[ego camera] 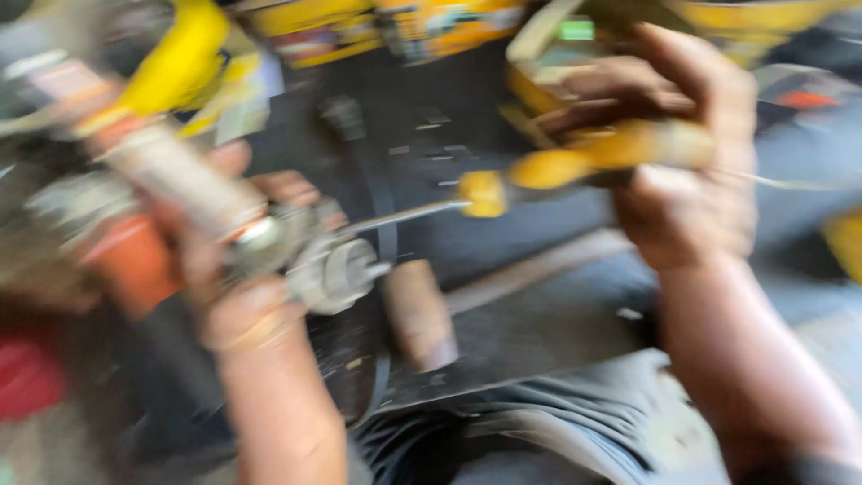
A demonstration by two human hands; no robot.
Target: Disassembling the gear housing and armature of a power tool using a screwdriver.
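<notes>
The head view is blurred by motion. My left hand (224,269) grips a grey metal part (310,256) with a round hub, held at mid-left. My right hand (691,171) at the upper right is closed around the yellow handle of a screwdriver (575,166). Its thin metal shaft runs left and its tip meets the metal part. An orange piece (135,265) sits just behind my left hand; what it belongs to is unclear.
A wooden-handled tool (422,314) lies on the dark work surface (539,323) between my arms. Yellow boxes and tools (377,27) crowd the back edge. A red object (27,377) sits at the lower left. My grey trousers (539,431) fill the bottom.
</notes>
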